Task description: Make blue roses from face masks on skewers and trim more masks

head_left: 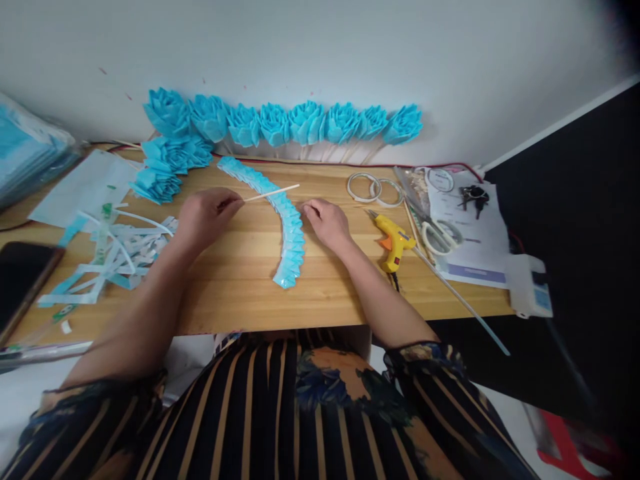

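Observation:
My left hand (210,212) is closed in a pinch around one end of a thin wooden stick (274,193). The stick points right and slightly upward, passing above a curved, pleated strip of light-blue material (291,227) on the wooden table. On the strip's other side is my right hand (327,221), fingers drawn together close to its edge. Whatever those fingertips hold, if anything, I cannot make out. The free tip of the stick ends just above and left of my right hand.
Several blue handmade flowers on sticks (274,124) lean along the wall. Paper scraps (120,257) and a phone (25,287) lie left. To the right are tape rolls (364,187), a yellow glue gun (395,241), scissors (440,237), keys (474,197) and a long rod (465,305) overhanging the edge.

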Tool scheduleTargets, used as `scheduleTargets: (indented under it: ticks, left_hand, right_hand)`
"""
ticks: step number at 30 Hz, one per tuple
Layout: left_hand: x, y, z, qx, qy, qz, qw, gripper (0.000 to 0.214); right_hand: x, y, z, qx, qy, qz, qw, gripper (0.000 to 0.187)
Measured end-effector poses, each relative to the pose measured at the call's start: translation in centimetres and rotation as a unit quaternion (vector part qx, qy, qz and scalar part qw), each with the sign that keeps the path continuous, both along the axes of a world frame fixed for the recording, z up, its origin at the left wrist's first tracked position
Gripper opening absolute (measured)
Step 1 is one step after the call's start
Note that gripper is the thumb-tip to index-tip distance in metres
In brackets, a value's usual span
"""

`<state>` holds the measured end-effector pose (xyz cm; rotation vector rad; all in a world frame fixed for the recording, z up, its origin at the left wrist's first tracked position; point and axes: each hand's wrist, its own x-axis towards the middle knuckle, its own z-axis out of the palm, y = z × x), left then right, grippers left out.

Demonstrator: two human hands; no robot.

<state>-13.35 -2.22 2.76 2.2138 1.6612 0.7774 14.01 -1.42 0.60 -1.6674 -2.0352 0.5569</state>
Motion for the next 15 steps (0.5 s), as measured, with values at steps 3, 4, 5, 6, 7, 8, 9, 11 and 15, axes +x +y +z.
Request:
scheduleTargets:
  ticks: [3, 4, 5, 6, 7, 8, 9, 11, 15]
  left_hand:
    - [0.1, -0.1, 0.5, -0.019, 0.031, 0.006, 0.999, 0.035]
    - [0.1, -0.2, 0.7, -0.024, 0.041, 0.013, 0.999, 0.035]
    - [0.1, -0.2, 0.8, -0.029, 0.050, 0.019, 0.998, 0.036]
    - [0.2, -0.2, 0.9, -0.032, 0.055, 0.024, 0.998, 0.037]
    - [0.2, -0.2, 1.0, -0.034, 0.058, 0.026, 0.997, 0.038]
    - [0.2, -0.2, 1.0, -0.033, 0.059, 0.029, 0.997, 0.038]
    - [0.1, -0.2, 0.9, -0.032, 0.058, 0.030, 0.997, 0.039]
    - [0.0, -0.1, 0.6, -0.023, 0.055, 0.028, 0.998, 0.039]
    - [-0.4, 0.1, -0.2, 0.004, 0.035, 0.019, 0.999, 0.042]
  right_hand:
    - [0.3, 0.0, -0.8, 0.000, 0.061, -0.007, 0.998, 0.034]
    - [0.4, 0.0, -1.0, -0.001, 0.083, -0.012, 0.996, 0.037]
    - [0.4, -0.1, -1.2, -0.002, 0.102, -0.016, 0.995, 0.038]
    - [0.5, -0.1, -1.4, -0.001, 0.117, -0.020, 0.993, 0.039]
    - [0.5, -0.1, -1.5, 0.000, 0.126, -0.024, 0.992, 0.039]
    - [0.4, -0.1, -1.6, 0.002, 0.129, -0.029, 0.991, 0.040]
    - [0.4, -0.2, -1.7, 0.006, 0.130, -0.033, 0.991, 0.040]
    - [0.2, -0.2, -1.6, 0.008, 0.126, -0.036, 0.991, 0.040]
    - [0.0, -0.4, -1.1, -0.016, 0.104, -0.042, 0.994, 0.042]
